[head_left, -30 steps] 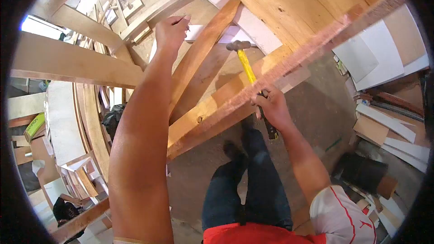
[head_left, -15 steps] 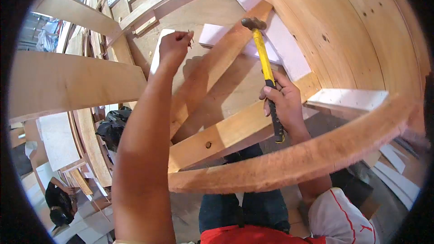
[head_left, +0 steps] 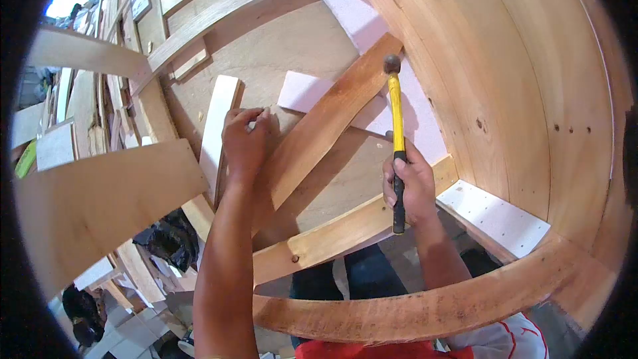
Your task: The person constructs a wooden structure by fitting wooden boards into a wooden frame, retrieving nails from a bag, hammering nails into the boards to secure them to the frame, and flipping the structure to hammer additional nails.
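My right hand (head_left: 411, 183) is wrapped around the black grip of a hammer (head_left: 397, 116). Its yellow shaft points away from me and the metal head is up, over the end of a slanting brown board (head_left: 332, 113). My left hand (head_left: 246, 139) is closed in a pinch between that board and a white-faced wooden strip (head_left: 218, 116). Thin nails showed at its fingertips a moment ago; now they are hardly visible. Beneath lies a plywood panel (head_left: 266, 40), with a pale pink piece (head_left: 302, 91) partly under the slanting board.
A curved wooden rail (head_left: 412, 312) crosses in front of my body. A straight wooden bar (head_left: 332, 226) lies beyond it, and a tall planked side (head_left: 512, 80) rises at right. Wide boards (head_left: 113, 203) jut in from the left, near a black plastic bag (head_left: 169, 239) and scattered wood offcuts.
My left hand has come down and nearer to me, toward the panel beside the slanting board. The hammer is now more upright in my right hand. The camera view has shifted.
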The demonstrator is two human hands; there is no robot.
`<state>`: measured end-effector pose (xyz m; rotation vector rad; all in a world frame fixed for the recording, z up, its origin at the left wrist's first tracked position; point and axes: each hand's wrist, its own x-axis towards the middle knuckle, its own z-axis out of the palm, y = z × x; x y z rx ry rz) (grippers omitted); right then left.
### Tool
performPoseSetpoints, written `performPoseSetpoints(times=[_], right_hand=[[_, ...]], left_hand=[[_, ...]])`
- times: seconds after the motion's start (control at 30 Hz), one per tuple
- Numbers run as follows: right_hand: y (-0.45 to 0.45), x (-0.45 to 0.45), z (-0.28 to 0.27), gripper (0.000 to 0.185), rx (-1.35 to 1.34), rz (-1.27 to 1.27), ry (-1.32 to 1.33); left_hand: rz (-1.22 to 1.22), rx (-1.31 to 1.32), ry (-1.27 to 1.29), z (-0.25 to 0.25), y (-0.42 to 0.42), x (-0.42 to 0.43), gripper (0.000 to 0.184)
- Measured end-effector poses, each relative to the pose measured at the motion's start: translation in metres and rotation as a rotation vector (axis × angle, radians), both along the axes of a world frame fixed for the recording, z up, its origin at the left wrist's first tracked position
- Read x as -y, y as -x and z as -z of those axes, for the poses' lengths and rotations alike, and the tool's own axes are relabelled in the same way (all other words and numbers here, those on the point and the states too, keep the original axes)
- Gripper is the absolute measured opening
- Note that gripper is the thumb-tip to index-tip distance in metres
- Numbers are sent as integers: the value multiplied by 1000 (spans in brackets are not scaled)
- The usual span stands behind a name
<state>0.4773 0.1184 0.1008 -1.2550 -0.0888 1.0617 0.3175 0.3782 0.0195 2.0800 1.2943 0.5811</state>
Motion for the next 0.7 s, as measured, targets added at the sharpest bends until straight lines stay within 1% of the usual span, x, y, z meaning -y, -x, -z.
performPoseSetpoints(times=[0.07,0.1,0.17,0.27,0.37,0.43,0.5,0.6,0.7], right_hand=[[-3,4,3,57,93,-30,73],[-4,4,2,57,137,-46,109],[-6,2,-4,58,138,-37,167],[-8,2,-3,57,151,9,180],[-11,2,4,58,201,49,169],[-12,3,3,59,235,72,192],[-12,3,3,58,222,97,199],[-14,-2,-2,58,200,117,203],[-16,0,-3,59,189,117,235]], left_hand=[[-31,3,-53,1,1,-1,21],[-62,72,9,4,2,-2,21],[-122,213,134,9,0,-8,20],[-177,236,167,-37,-35,2,19],[-23,421,132,-47,-86,16,18],[101,447,108,-57,-127,31,18],[164,569,179,-53,-165,44,17],[207,637,125,-53,-208,47,16],[215,640,168,-41,-230,46,14]])
